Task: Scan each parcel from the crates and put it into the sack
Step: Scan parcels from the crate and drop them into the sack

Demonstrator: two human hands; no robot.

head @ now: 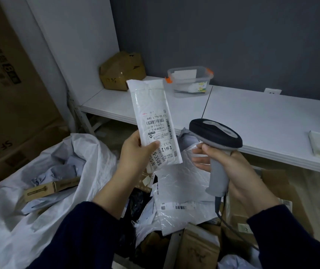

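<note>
Could fail to scan the parcel [153,121], with the thumb of the left hand [135,152] pinching over the lower label and the scanner [216,136], gripped in the right hand [236,171], not squarely facing the barcode. Held upright above the pile [176,202], beside the open sack [19,210]: slim, white, crinkled, label toward the camera.

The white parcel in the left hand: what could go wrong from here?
1. The left hand pinches the white parcel only at its lower end, thumb over the label; it may slip, or the thumb may hide a code.
2. The scanner in the right hand does not seem aimed at the label, so the scan may miss.
3. Its cable hangs among the piled parcels and could snag.
</note>
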